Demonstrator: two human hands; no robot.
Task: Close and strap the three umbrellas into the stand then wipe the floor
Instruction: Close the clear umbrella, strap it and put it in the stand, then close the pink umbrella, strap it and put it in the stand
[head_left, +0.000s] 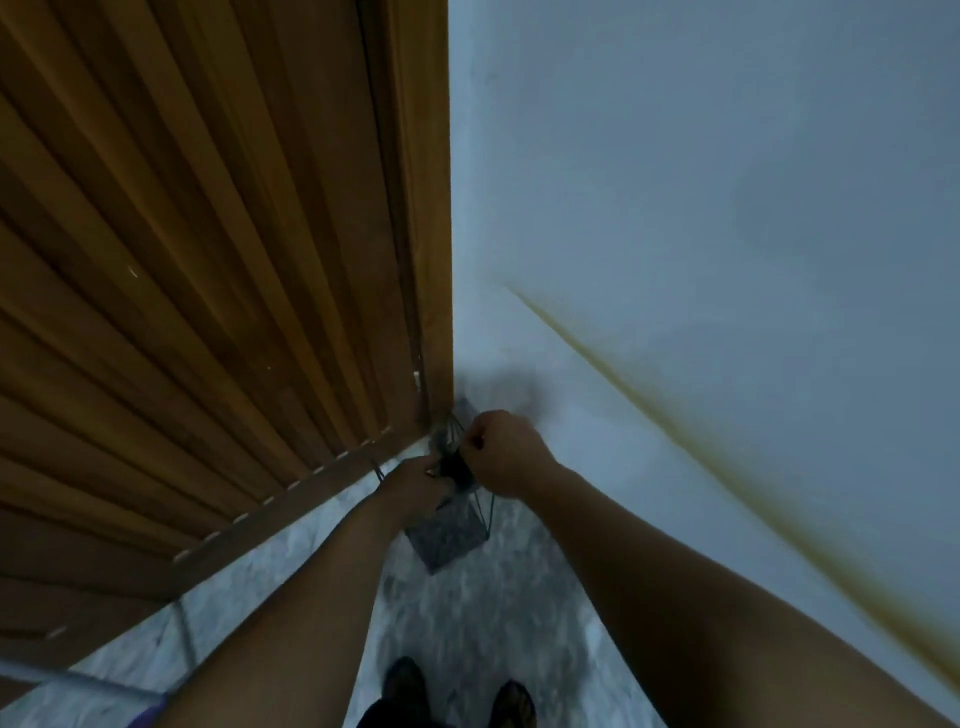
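Home entryway: slatted wooden door (208, 260), plain white wall (701, 182), speckled stone floor (493, 623).

Two hands — left hand (415, 486), right hand (501, 452) — one wire stand (449, 530), two shoes (457, 691), one wooden door (208, 260).

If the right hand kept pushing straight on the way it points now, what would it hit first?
Most likely the dark umbrella it is gripping, which sits between it and the left hand; beyond those, the wooden door. The picture is blurred, so depth is uncertain.
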